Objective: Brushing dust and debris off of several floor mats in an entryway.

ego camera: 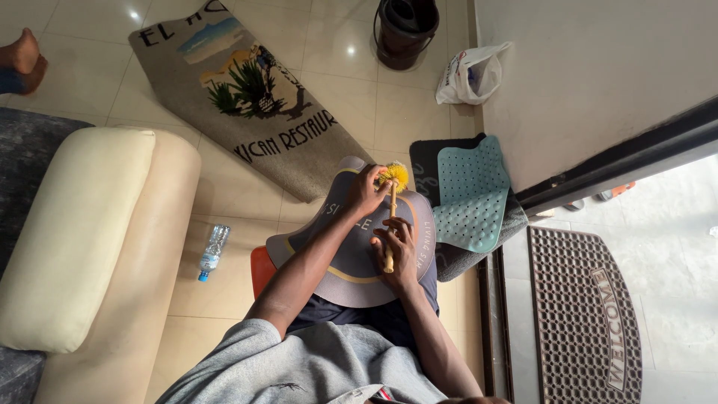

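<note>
Glossy beige floor tiles [329, 45] are filling most of the view, and a person in a grey shirt is sitting low above them, looking down at the lap. On the lap a round grey mat [351, 269] with a yellow ring is lying, partly over an orange stool [261, 269].

The right hand [398, 251] is grasping the wooden handle of a brush [390, 217], with the fingers closed around its lower end. The left hand [366, 191] is closing on the upper part of the same brush, just beside the yellow bristle head, which is touching the far edge of the grey mat. The brush is lying almost straight between the two hands, over the mat.

Beyond the left hand, a long grey rug [247, 90] with a picture of green plants is lying at an angle on the floor. To the right of both hands, a teal rubber mat [471, 194] with many small bumps is resting on a dark mat and a grey cloth. Further beyond it, a dark bucket [404, 30] and a white plastic bag [471, 75] are standing near the wall. To the left of the left hand, a small plastic bottle [212, 253] with a blue cap is lying on the floor next to a cream sofa [82, 232]. A black doormat [583, 314] is lying to the right of the right hand, outside the doorway. Another person's bare foot [21, 56] is showing at the far left corner.
</note>
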